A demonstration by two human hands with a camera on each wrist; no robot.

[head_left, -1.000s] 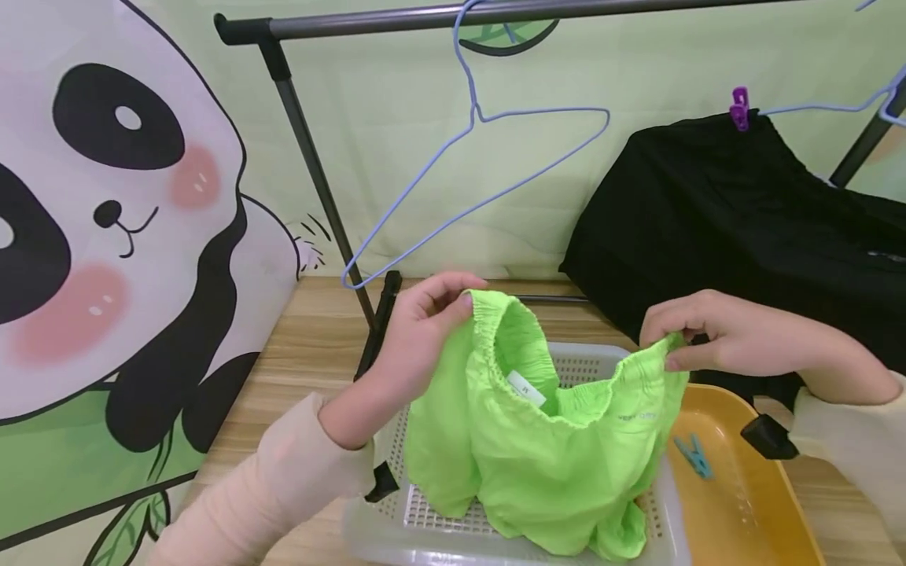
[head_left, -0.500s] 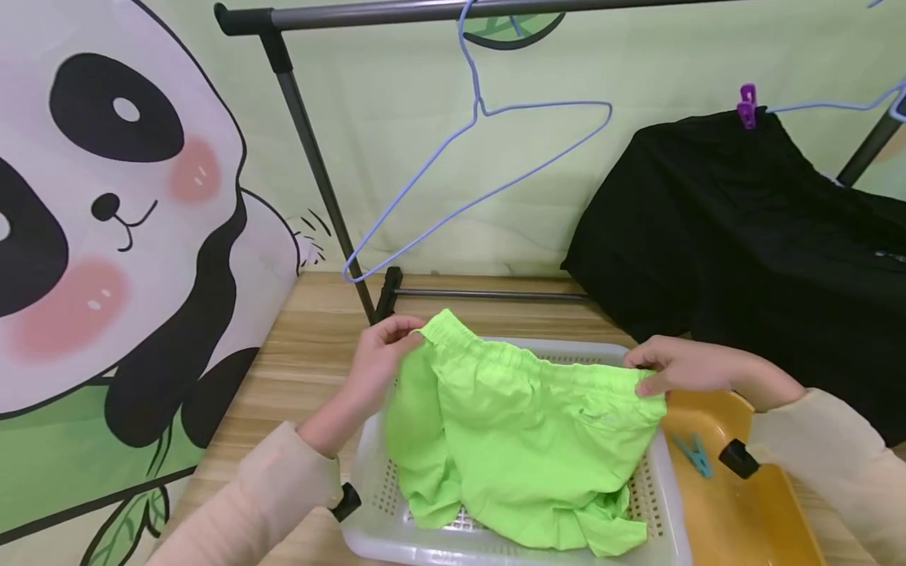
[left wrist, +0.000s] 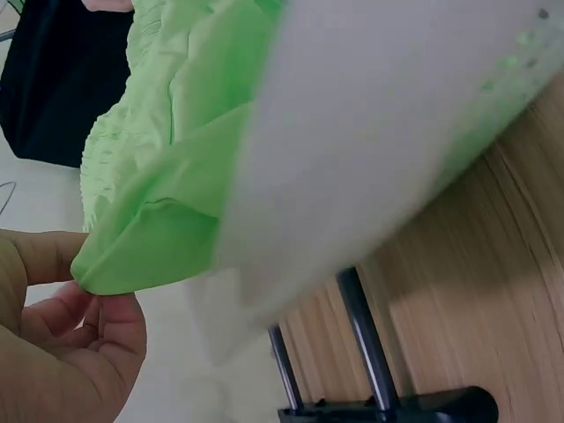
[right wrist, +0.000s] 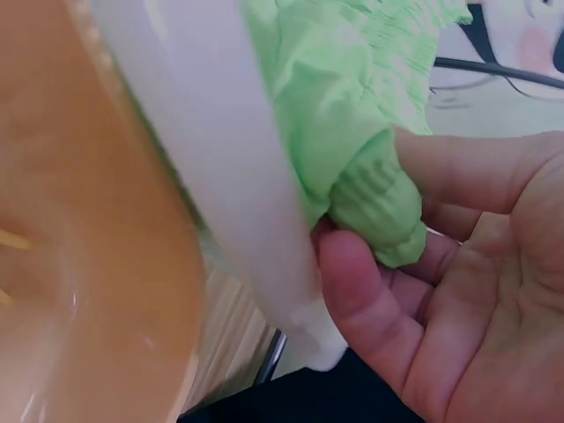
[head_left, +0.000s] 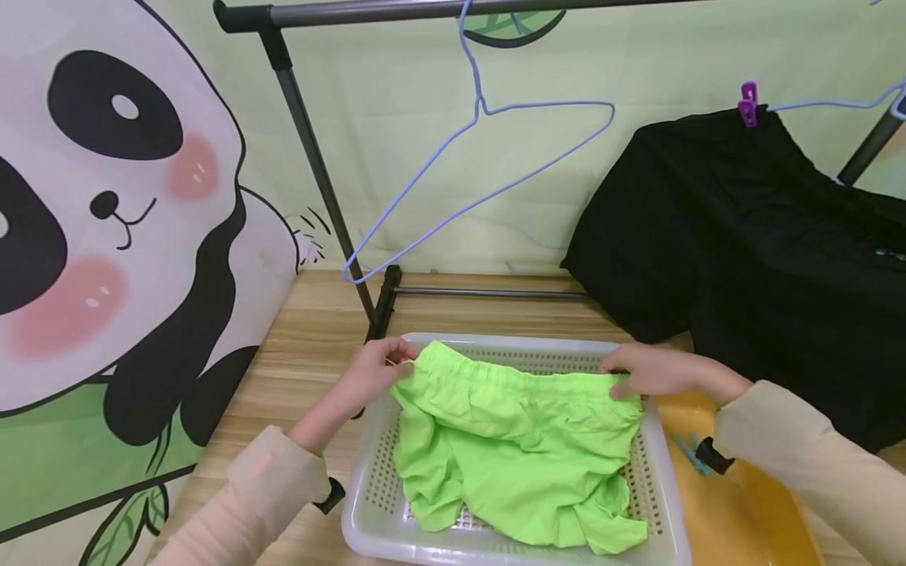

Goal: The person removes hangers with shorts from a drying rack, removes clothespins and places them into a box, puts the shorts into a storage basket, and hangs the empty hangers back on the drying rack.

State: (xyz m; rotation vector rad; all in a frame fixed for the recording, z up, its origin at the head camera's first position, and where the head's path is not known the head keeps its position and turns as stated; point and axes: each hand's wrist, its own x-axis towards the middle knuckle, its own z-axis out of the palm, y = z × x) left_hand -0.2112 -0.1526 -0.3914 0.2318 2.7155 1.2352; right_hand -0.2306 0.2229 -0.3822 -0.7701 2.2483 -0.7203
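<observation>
Bright green shorts (head_left: pixel 524 448) with a gathered elastic waistband lie spread over a white perforated basket (head_left: pixel 361 503), their legs crumpled inside it. My left hand (head_left: pixel 371 369) pinches the left end of the waistband; in the left wrist view its thumb and fingers (left wrist: pixel 53 260) close on a fold of the green cloth. At the other end of the waistband, my right hand (head_left: pixel 651 371) grips the opposite corner. The right wrist view shows bunched green cloth (right wrist: pixel 379 207) between the thumb and fingers of that hand.
A blue wire hanger (head_left: pixel 488 196) hangs from a dark metal rack bar (head_left: pixel 368 11). Black shorts (head_left: pixel 679 212) hang at the right, held by a purple clip (head_left: pixel 748 104). Beside the basket, an orange tray (head_left: pixel 743 511) holds a teal clothespin (head_left: pixel 690 454). A panda picture (head_left: pixel 212 314) stands at the left.
Both hands have lowered the shorts' waistband toward the basket. The waist opening, wide with its label showing a second ago, is now flat and stretched sideways.
</observation>
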